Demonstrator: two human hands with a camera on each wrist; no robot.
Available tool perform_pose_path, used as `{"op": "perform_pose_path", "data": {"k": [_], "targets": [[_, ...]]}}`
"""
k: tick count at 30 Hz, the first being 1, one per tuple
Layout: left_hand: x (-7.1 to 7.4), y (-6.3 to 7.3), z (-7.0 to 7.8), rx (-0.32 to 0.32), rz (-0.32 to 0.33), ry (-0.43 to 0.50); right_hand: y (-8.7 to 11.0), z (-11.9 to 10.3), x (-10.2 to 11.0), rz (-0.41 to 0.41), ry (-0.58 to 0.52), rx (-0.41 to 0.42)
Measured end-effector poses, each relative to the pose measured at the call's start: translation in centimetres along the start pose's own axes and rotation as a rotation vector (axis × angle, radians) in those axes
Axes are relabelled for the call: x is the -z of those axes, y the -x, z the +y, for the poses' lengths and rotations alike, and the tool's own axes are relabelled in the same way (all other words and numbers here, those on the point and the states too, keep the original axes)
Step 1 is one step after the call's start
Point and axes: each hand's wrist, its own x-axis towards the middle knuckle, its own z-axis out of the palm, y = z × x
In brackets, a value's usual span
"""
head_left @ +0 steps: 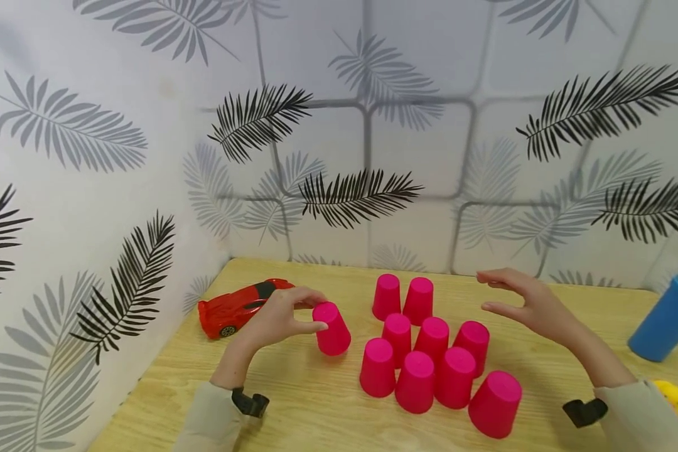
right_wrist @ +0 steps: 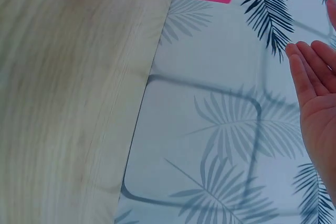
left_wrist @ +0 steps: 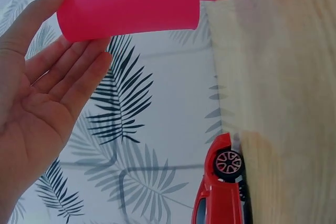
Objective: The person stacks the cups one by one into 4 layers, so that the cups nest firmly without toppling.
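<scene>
My left hand [head_left: 279, 320] pinches a pink plastic cup [head_left: 334, 336] between thumb and fingers near its narrow closed end. The cup is upside down, apart from the others and left of them. In the left wrist view, the thumb and fingertips meet the end of this cup [left_wrist: 131, 6]. Several more pink cups [head_left: 415, 382] stand upside down in a loose cluster of rows. To the right of that cluster my right hand [head_left: 528, 304] hovers with fingers and thumb spread apart, holding nothing. The right wrist view shows its palm and straight fingers [right_wrist: 310, 72].
A red toy car [head_left: 240, 304] sits at the left, behind my left hand. On the far right stands a blue bottle with a yellow top [head_left: 663, 323]. A yellow object [head_left: 673, 397] is partly hidden by my right sleeve. A feather-patterned wall [head_left: 339, 144] borders the wooden table [head_left: 305, 414].
</scene>
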Motion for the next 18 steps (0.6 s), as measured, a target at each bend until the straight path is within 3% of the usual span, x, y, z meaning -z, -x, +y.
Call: {"op": "perform_pose_path", "data": {"k": [7,11,18], "targets": [[0.6,-1.3,0.3,-0.022,0.182,0.091,3.1,-1.8,1.2,-0.001,-0.054,0.121],[0.6,-2.9,1.2,-0.079,0.253,0.145,4.6,-3.1,1.4,-0.065,-0.052,0.117],[0.1,-7.2,3.8,-0.209,0.279,0.22,6.8,-4.8,1.1,-0.149,-0.056,0.116]]}}
